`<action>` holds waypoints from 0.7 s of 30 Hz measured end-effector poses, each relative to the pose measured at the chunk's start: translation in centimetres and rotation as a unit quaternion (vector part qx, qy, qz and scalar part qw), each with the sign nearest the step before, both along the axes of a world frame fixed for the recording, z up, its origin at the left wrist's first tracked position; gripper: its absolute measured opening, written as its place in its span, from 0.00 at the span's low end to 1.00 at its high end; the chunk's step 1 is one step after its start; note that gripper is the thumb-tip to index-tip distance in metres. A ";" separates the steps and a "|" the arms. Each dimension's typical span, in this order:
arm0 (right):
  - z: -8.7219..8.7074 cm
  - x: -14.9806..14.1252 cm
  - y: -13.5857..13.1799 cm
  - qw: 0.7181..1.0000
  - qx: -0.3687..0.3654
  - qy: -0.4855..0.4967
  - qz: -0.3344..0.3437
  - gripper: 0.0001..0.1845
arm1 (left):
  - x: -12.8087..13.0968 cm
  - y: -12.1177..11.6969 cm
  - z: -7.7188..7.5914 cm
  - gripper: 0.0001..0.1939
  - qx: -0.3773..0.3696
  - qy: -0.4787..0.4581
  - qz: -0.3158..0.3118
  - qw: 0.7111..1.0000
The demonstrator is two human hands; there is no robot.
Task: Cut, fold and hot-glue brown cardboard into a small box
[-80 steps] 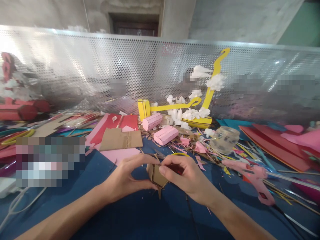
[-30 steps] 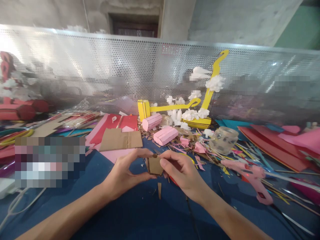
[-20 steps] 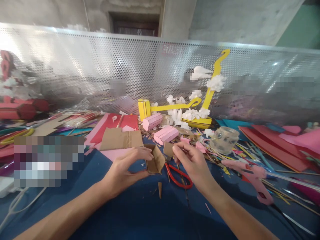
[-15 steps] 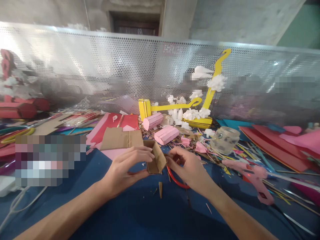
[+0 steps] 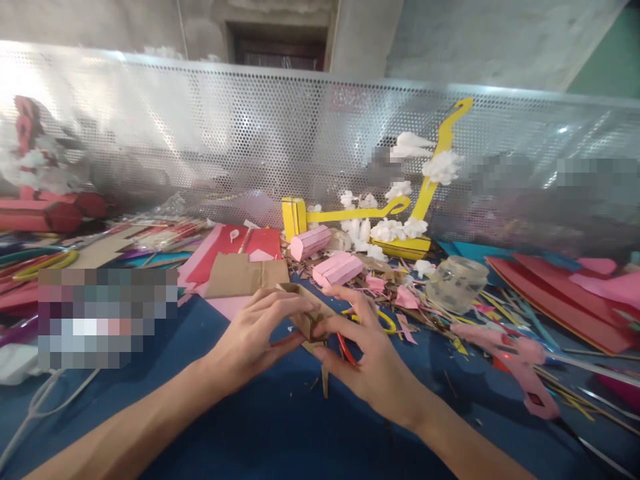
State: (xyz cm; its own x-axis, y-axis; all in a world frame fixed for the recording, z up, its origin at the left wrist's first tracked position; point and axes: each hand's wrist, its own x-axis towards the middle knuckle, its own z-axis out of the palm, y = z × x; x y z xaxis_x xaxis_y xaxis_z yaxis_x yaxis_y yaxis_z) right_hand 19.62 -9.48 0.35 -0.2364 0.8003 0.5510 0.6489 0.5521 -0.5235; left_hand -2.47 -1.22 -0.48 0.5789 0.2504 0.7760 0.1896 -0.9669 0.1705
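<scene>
Between both hands is a small open cardboard box (image 5: 324,309), tilted, its hollow inside facing me. My left hand (image 5: 257,330) closes on its left side, thumb below and fingers over the rim. From the right, my right hand (image 5: 363,343) presses fingertips on the box's near end, covering part of it. Under and behind the right hand show a red loop (image 5: 345,350) and a yellow loop (image 5: 389,323), which look like scissor handles. A thin cardboard strip (image 5: 325,383) lies on the blue table just below the box.
Behind the hands lie pink paper prisms (image 5: 338,268) and a flat cardboard piece (image 5: 245,275). Yellow shapes with white flowers (image 5: 400,230) stand before a perforated metal panel (image 5: 225,133). At right are a glass jar (image 5: 457,283) and a pink glue gun (image 5: 520,360).
My right hand has moved from beside the box onto its near end, fingers now pressing there. The yellow loop has come into view. The view has shifted slightly.
</scene>
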 end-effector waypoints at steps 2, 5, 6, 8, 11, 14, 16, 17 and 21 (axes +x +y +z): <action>-0.2 -0.3 0.1 0.999 -0.023 0.022 0.011 0.01 | 0.0 0.0 0.0 0.18 0.023 0.007 -0.001 1.000; -0.4 -0.5 0.2 0.998 -0.031 0.042 0.019 0.04 | 0.0 0.0 0.1 0.18 0.051 0.029 0.005 0.998; -0.4 -0.6 0.2 0.998 -0.030 0.041 0.021 0.05 | 0.0 0.0 0.1 0.18 0.059 0.037 0.010 0.998; -0.3 -0.6 0.2 0.999 -0.030 0.034 0.019 0.06 | 0.0 0.0 0.1 0.18 0.075 0.050 0.022 0.996; -0.2 -0.6 0.1 0.999 -0.027 0.021 0.014 0.06 | 0.0 -0.1 0.0 0.16 0.106 0.047 0.036 0.993; -0.2 -0.6 0.1 0.999 -0.030 0.015 0.010 0.05 | 0.0 -0.1 0.0 0.14 0.123 0.040 0.041 0.991; -0.3 -0.6 0.2 0.999 -0.040 0.012 0.015 0.04 | 0.0 -0.1 0.0 0.15 0.121 0.046 0.042 0.991; -0.4 -0.7 0.2 0.999 -0.046 0.011 0.019 0.04 | 0.1 -0.1 0.0 0.15 0.119 0.050 0.039 0.991; -0.5 -0.5 0.6 0.999 -0.040 0.015 0.028 0.01 | 0.1 0.2 0.2 0.13 0.111 0.066 0.035 0.991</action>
State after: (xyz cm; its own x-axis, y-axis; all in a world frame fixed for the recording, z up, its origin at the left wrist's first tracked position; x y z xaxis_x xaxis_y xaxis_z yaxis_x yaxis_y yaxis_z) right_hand 19.12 -8.91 -0.17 -0.2663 0.8282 0.4931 0.6022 0.5424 -0.5858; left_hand -2.40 -1.05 -0.23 0.6668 0.1252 0.7346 0.2637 -0.9616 -0.0754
